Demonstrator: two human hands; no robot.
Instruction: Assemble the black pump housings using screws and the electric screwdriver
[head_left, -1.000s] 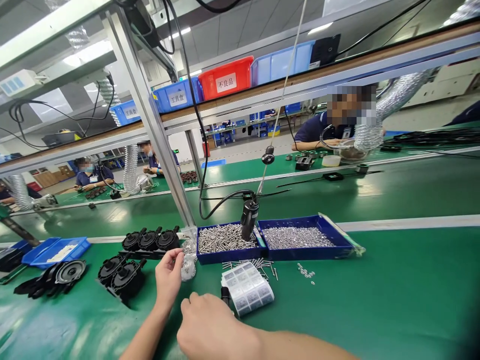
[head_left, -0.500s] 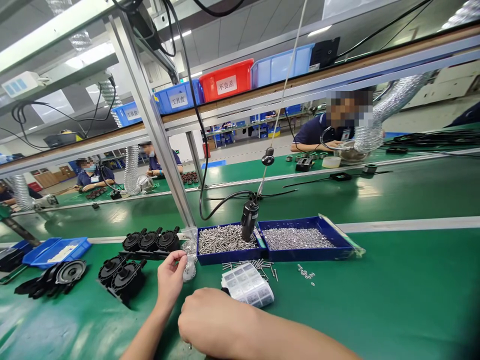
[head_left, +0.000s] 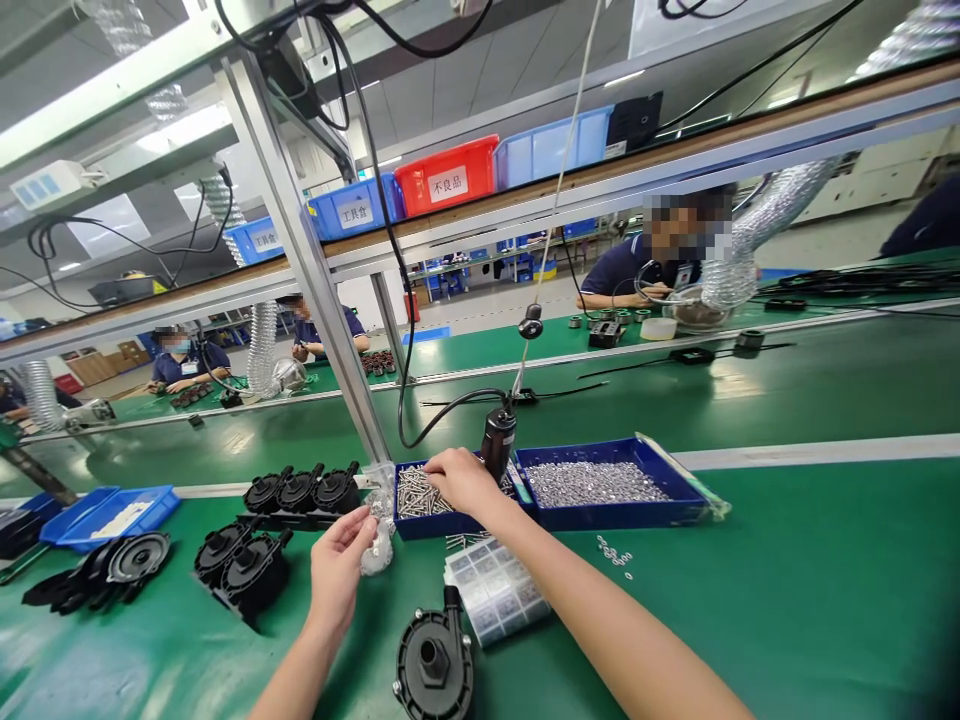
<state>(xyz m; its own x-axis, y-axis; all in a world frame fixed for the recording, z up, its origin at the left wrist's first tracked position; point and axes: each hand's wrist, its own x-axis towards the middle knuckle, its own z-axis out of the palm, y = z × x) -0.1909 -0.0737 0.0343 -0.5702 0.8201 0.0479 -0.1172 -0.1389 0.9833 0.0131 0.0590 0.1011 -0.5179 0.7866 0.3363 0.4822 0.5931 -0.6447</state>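
My right hand (head_left: 466, 484) reaches into a blue tray of metal screws (head_left: 421, 492), fingers bent together and fingertips down among the screws; what they grip is hidden. My left hand (head_left: 339, 560) is raised with thumb and fingers pinched, beside clear plastic pieces (head_left: 377, 552); I cannot make out what the pinch holds. Below the hands, a round black pump housing (head_left: 433, 665) with a central spout lies on the green bench, screws at its rim. Beneath my right forearm is a sheet of printed labels (head_left: 495, 592), partly covered.
A black electric screwdriver (head_left: 498, 440) hangs at the screw tray. Right of it is a blue tray of small nuts (head_left: 592, 484), with loose nuts (head_left: 615, 555) in front. More black housings (head_left: 244, 565) stand left, near blue bins (head_left: 124, 515). Co-workers sit across the bench.
My right hand has moved from above the pump housing up and forward into the screw tray, uncovering the housing. The left hand has stayed nearly in place, slightly lower.
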